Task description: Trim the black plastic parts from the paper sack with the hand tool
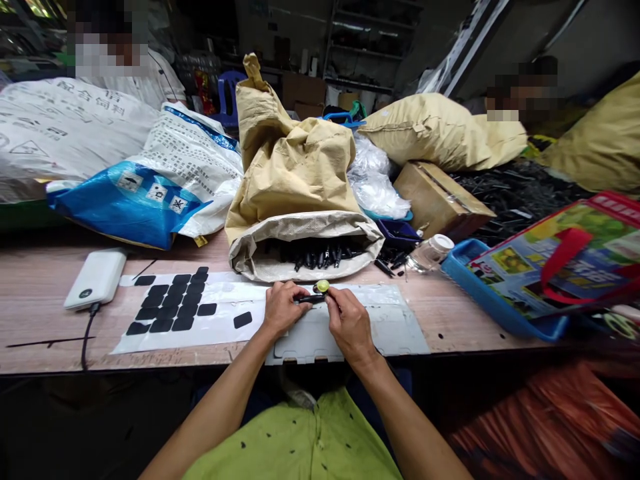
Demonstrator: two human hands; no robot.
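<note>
A slim black piece [311, 299] lies crosswise between my two hands, above a pale board [345, 330]. The fingers of my left hand [284, 308] are closed on its left end. My right hand [351, 325] pinches at its right end. Just behind the piece, close to my right fingertips, is a small round yellow-green item [321, 286]. Beyond my hands, an open sack [305, 223] lies with its mouth facing me and many black pieces [320, 257] inside. On the left, a white sheet [215, 327] carries several black rounded squares [170, 300].
A white power bank [96, 279] with a cable sits at the left. To the right are a clear jar [431, 252], a blue tray [500, 303] holding a printed bag [575, 260], and a cardboard box [440, 200]. Large sacks line the back; two people are behind them.
</note>
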